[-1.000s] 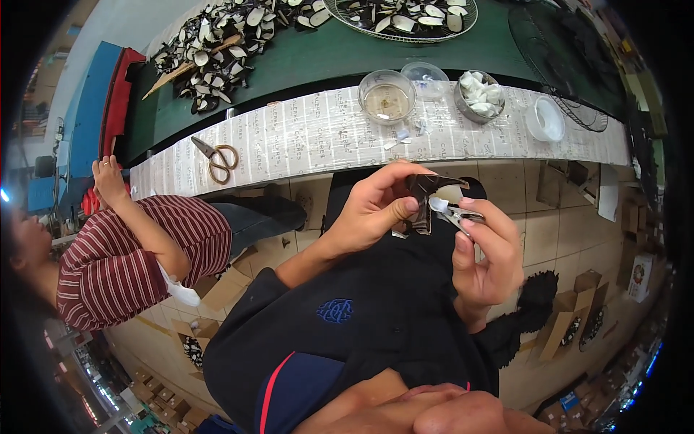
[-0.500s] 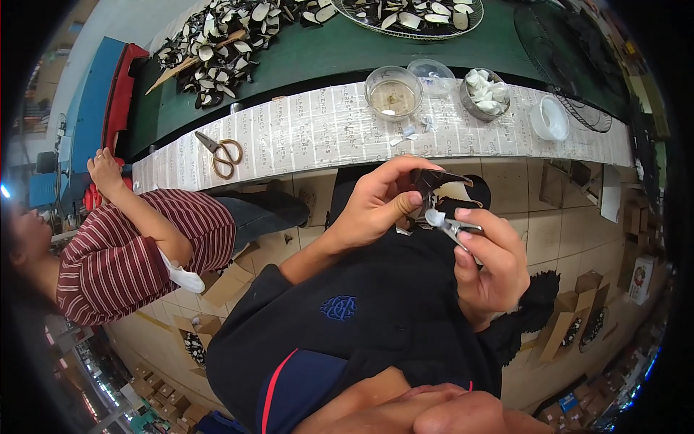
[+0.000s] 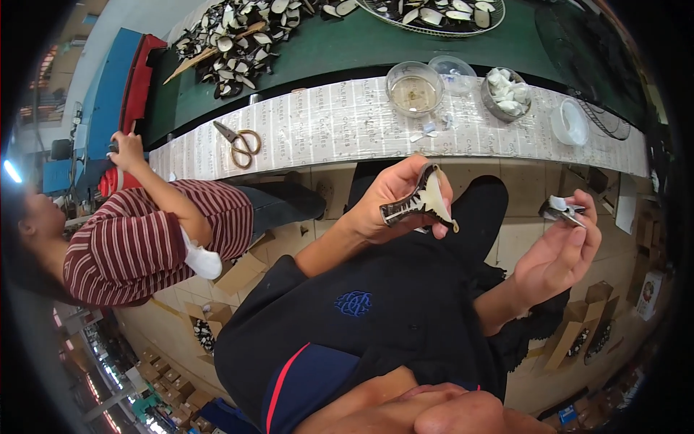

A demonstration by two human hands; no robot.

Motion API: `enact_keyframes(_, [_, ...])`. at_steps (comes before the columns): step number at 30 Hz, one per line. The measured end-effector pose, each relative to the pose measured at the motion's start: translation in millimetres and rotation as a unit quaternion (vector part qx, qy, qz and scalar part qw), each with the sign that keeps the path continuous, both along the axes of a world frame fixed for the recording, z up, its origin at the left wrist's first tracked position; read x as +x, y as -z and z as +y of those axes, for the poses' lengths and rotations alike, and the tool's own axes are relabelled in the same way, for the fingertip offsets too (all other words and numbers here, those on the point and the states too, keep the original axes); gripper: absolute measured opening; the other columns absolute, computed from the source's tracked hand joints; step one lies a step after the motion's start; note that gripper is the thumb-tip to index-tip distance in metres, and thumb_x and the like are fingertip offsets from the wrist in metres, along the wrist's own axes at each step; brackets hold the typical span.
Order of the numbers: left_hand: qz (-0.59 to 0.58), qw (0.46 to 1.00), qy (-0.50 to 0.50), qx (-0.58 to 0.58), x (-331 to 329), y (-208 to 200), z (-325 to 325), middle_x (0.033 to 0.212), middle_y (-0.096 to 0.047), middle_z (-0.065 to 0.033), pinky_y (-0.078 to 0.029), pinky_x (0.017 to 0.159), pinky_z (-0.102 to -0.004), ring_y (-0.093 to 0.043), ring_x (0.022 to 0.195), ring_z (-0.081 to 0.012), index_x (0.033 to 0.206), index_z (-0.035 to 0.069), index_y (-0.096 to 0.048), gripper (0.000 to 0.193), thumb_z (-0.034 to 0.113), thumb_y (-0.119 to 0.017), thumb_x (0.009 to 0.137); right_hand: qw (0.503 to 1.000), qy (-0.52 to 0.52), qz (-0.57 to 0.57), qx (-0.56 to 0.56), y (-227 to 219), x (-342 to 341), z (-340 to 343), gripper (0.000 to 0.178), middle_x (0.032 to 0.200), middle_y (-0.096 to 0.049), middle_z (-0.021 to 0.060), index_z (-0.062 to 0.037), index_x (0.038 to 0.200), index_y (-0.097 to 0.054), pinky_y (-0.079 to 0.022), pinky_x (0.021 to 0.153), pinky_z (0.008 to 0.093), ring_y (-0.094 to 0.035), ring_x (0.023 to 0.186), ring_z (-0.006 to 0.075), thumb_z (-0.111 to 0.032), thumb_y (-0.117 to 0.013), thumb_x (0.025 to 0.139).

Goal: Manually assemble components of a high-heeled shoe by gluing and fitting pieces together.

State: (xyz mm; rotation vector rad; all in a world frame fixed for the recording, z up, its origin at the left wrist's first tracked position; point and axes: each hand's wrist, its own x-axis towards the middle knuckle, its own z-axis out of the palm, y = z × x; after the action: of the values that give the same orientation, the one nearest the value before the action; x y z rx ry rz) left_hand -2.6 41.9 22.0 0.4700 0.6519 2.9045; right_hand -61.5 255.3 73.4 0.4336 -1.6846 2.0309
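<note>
Left hand [image 3: 394, 206] fingers grasp a shoe piece [image 3: 423, 202]; right hand [image 3: 557, 249] fingers pinch a small tool [image 3: 560, 211], well apart. Scissors [image 3: 240, 143] lie on the far desk [image 3: 332, 126].

table top [image 3: 405, 43]: green | scissors [image 3: 242, 145]: orange handles | co-worker's shirt [image 3: 137, 239]: maroon-white stripes

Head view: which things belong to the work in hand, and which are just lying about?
In hand:
- left hand grips a curved shoe piece
- right hand pinches a small dark clip-like piece

Lying about:
- scissors
- glass bowl
- bowl of white bits
- heap of cut pieces
</note>
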Motion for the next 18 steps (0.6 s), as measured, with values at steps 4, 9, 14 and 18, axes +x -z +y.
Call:
enact_keyframes(4, [0.018, 0.997, 0.034, 0.067, -0.6, -1.3, 1.0, 0.096, -0.054, -0.0106, -0.053, 0.071, -0.0338, -0.063, 0.079, -0.0241, 0.107, 0.008, -0.046, 0.040, 0.020, -0.073, 0.081, 0.999, -0.012, -0.031, -0.027, 11.7, -5.2, 4.1, 0.018, 0.116, -0.052, 0.0248, 0.0039, 0.102, -0.055, -0.042, 0.091, 0.0339, -0.053, 0.097, 0.0231, -0.008, -0.045, 0.093])
enact_keyframes(9, [-0.042, 0.999, -0.005, -0.006, 3.2, -3.2, 0.1, 0.097, -0.062, -0.0115, -0.054, 0.065, -0.0304, -0.066, 0.080, -0.0237, 0.112, 0.004, -0.048, 0.043, 0.022, -0.072, 0.082, 0.998, -0.039, -0.051, -0.016, 17.2, -4.8, 7.0, 0.018, 0.116, -0.053, 0.0217, 0.0045, 0.102, -0.058, -0.045, 0.086, 0.0308, -0.054, 0.098, 0.0209, -0.008, -0.049, 0.093])
enact_keyframes(14, [-0.063, 0.981, -0.098, -0.156, 2.3, -0.5, -6.4, 0.102, -0.063, -0.0158, -0.055, 0.067, -0.0291, -0.067, 0.086, -0.0235, 0.111, -0.001, -0.049, 0.033, 0.018, -0.064, 0.089, 0.996, -0.045, -0.065, -0.035, 16.2, -4.7, 5.0, 0.020, 0.115, -0.055, 0.0210, 0.0049, 0.101, -0.060, -0.046, 0.081, 0.0306, -0.055, 0.093, 0.0201, -0.011, -0.052, 0.091])
enact_keyframes(18, [-0.052, 0.975, -0.133, -0.170, -1.4, -7.6, 0.9, 0.103, -0.061, -0.0127, -0.054, 0.071, -0.0293, -0.063, 0.089, -0.0178, 0.112, -0.003, -0.051, 0.033, 0.014, -0.066, 0.088, 0.997, -0.033, -0.059, -0.032, 7.3, 5.6, -3.0, 0.023, 0.109, -0.057, 0.0214, 0.0036, 0.097, -0.060, -0.046, 0.079, 0.0322, -0.055, 0.089, 0.0226, -0.018, -0.057, 0.088])
